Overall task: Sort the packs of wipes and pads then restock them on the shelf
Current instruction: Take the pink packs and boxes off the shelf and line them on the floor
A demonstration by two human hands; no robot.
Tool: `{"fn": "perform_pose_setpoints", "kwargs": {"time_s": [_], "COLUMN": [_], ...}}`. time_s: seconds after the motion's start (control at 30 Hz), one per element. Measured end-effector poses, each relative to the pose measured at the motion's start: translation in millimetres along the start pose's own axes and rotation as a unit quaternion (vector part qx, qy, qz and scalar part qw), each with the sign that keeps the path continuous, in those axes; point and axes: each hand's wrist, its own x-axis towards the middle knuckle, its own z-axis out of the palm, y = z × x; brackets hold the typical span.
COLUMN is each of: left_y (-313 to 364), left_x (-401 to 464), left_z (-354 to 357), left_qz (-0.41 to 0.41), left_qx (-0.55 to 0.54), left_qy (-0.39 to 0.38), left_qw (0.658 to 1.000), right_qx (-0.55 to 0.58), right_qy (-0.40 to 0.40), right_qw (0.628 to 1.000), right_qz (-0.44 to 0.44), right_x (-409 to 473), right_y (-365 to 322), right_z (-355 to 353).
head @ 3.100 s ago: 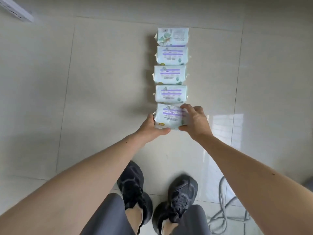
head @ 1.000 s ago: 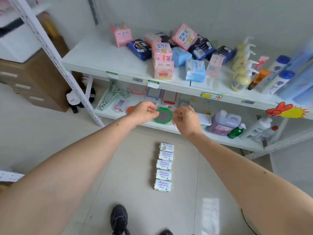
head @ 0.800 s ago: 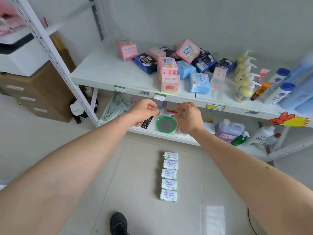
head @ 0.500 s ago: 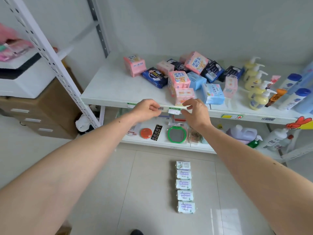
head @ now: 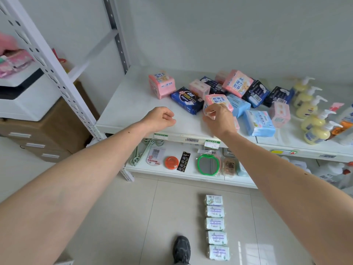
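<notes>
Over the shelf (head: pixel 133 104), our right hand (head: pixel 219 119) pinches a pink pack (head: pixel 219 101) from the jumble at one o'clock, likely to sort it; our left hand (head: pixel 160 119) hovers curled, empty. Five wipe packs (head: pixel 215 224) line the floor at six.

dark blue pack (head: pixel 186 100) reads "250"
</notes>
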Motion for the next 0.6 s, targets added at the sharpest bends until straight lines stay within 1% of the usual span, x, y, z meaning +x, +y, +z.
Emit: {"fn": "perform_pose_setpoints", "kwargs": {"time_s": [0.2,0.33,0.47,0.6], "left_y": [1.8,-8.4,-19.3,-23.7], "left_x": [37.4,59.9,82.7,102.0], "left_z": [-22.7,-42.9,-66.6,-88.6], "left_qz": [-0.018,-0.032,-0.028,-0.01], "left_qx": [-0.024,-0.026,-0.012,0.01], "left_qy": [0.016,0.023,0.033,0.025], "left_qw": [0.999,0.999,0.999,1.0], "right_qx": [-0.018,-0.028,-0.038,-0.031], "right_qy": [-0.022,-0.044,-0.061,-0.065], "right_qw": [0.999,0.999,0.997,0.997], "right_qz": [-0.014,-0.015,0.003,0.029], "right_x": [54.3,88.3,118.2,138.6], "right_y": [-13.1,-31.1,-49.6,-63.4], "right_z": [12.5,30.3,52.9,73.3]}}
